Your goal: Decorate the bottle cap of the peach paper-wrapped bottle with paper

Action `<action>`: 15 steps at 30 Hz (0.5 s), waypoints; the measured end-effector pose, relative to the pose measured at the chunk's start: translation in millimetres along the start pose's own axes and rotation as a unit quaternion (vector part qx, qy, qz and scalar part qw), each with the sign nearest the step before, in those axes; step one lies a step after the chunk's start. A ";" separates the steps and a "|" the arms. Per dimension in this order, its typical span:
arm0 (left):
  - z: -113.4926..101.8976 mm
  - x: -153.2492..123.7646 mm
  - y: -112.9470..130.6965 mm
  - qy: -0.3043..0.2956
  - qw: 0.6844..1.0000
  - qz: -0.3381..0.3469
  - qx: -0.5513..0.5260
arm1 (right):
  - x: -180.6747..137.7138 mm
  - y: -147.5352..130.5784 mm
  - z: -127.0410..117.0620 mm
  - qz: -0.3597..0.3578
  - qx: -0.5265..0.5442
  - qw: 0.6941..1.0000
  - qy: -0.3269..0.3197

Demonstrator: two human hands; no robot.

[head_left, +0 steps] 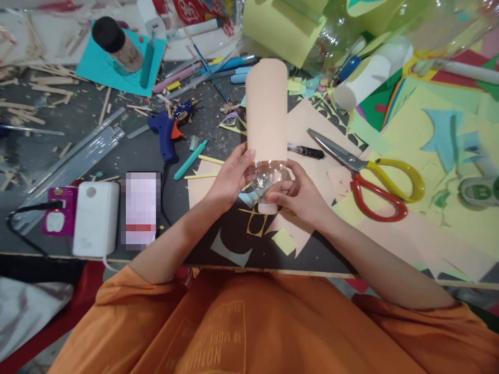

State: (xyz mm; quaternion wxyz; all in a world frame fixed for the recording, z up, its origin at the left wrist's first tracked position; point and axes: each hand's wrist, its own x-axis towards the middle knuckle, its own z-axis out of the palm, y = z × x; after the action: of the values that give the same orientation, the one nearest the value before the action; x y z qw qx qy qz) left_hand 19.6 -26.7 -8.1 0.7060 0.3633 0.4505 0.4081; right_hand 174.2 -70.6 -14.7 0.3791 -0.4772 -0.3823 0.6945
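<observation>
Between my hands is a clear plastic bottle (pixel 267 174), its capped neck pointing toward me. Pale peach paper (pixel 267 109) wraps the body of the bottle, leaving the clear shoulder and whitish cap (pixel 267 208) bare. My left hand (pixel 234 174) grips the left side where the paper meets the plastic. On the right, my right hand (pixel 298 192) has its fingers closed around the shoulder and neck. Peach paper sheets and yellow scraps (pixel 284 241) lie beneath. A black pen (pixel 306 151) rests just right of the bottle.
Large scissors (pixel 360 169) with red and yellow handles lie to the right. A blue glue gun (pixel 167 135), a teal marker (pixel 191 159), a phone (pixel 141 210) and a white power bank (pixel 96 218) are on the left. Sticks, pens and coloured paper litter the dark table.
</observation>
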 end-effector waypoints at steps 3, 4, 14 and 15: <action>0.7 -2.4 0.7 0.006 1.000 -0.004 0.005 | 0.4 1.6 -1.9 -0.021 -0.021 0.999 0.011; 0.7 -3.4 1.1 0.007 1.000 -0.005 0.007 | 0.4 2.1 -2.5 -0.025 -0.033 0.999 0.012; -6.5 3.3 0.6 -0.009 0.999 0.030 0.007 | -6.3 2.3 -16.5 -0.134 -0.200 0.970 -0.023; -6.7 3.9 1.0 -0.008 1.000 0.030 0.007 | -7.9 2.3 -17.8 -0.163 -0.244 0.956 -0.014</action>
State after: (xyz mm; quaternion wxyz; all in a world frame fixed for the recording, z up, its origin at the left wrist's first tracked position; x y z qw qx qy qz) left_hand 14.1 -21.9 -10.7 0.6948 0.3848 0.4366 0.4226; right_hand 192.8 -75.6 -18.3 0.3540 -0.4764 -0.6177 0.5159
